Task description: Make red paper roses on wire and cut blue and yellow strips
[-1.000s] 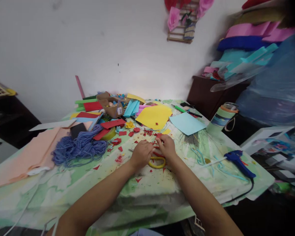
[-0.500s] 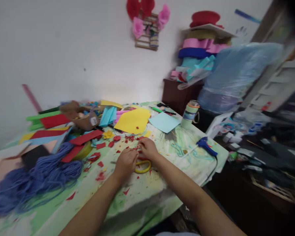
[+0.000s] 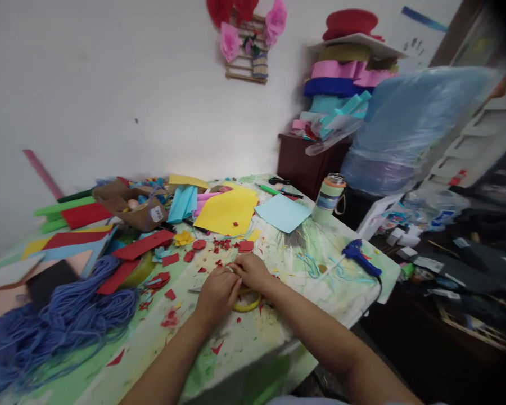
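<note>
My left hand and my right hand meet at the middle of the table, their fingers closed and touching. Whatever lies between the fingertips is hidden from view. Under and beside them is a pair of scissors with a yellow handle; its blade tip pokes out left of my left hand. Small red paper scraps are strewn just beyond the hands. A red paper piece lies past my right hand. To the left are red cut pieces and a yellow paper flower.
Blue yarn and stacked coloured sheets cover the left side. A yellow sheet, a light blue sheet and a bottle stand farther back. A blue glue gun with its cord lies at the right edge.
The camera view has shifted slightly. My hands have drawn closer together, and the red bit seen between them before is now covered.
</note>
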The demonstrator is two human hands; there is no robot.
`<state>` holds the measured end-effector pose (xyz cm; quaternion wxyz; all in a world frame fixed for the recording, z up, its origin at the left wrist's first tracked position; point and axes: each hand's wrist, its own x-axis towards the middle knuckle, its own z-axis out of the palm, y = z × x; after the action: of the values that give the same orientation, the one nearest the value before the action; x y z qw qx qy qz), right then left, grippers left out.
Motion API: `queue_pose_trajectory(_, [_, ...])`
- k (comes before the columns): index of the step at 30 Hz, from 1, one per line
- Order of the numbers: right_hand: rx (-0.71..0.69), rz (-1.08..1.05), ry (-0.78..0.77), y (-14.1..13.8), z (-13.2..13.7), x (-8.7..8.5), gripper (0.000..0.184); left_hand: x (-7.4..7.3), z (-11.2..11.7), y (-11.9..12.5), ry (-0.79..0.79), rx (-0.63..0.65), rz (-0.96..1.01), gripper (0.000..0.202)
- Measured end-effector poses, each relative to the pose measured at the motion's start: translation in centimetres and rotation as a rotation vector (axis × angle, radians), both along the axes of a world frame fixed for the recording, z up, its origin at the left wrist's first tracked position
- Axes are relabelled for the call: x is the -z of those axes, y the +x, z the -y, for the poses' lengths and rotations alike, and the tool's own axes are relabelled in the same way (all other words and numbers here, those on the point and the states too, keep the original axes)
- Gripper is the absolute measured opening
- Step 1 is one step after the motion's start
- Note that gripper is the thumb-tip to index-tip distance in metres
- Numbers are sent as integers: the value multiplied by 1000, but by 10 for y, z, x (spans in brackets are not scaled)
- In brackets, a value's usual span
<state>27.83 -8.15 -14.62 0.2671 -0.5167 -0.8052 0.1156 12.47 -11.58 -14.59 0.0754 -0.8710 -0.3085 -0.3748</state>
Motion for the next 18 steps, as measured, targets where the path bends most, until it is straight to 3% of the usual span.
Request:
queue_pose_trajectory(5, [-56,8,-8,1,5,3,26,-4,0,-4,-4,-67,8,18])
queue_pose_trajectory(9, [-125,-1,-15,4,5,5,31,-22,-16,-31,-43,-214,10,17])
queue_pose_trajectory(12, [-161,-25,-17,6,4,8,36,-41,-41,-74,-84,-412,36,21])
queue_pose_trajectory(18, [-197,-64,-61,5,3,9,39,-78,-87,-184,-219,-919,34,32])
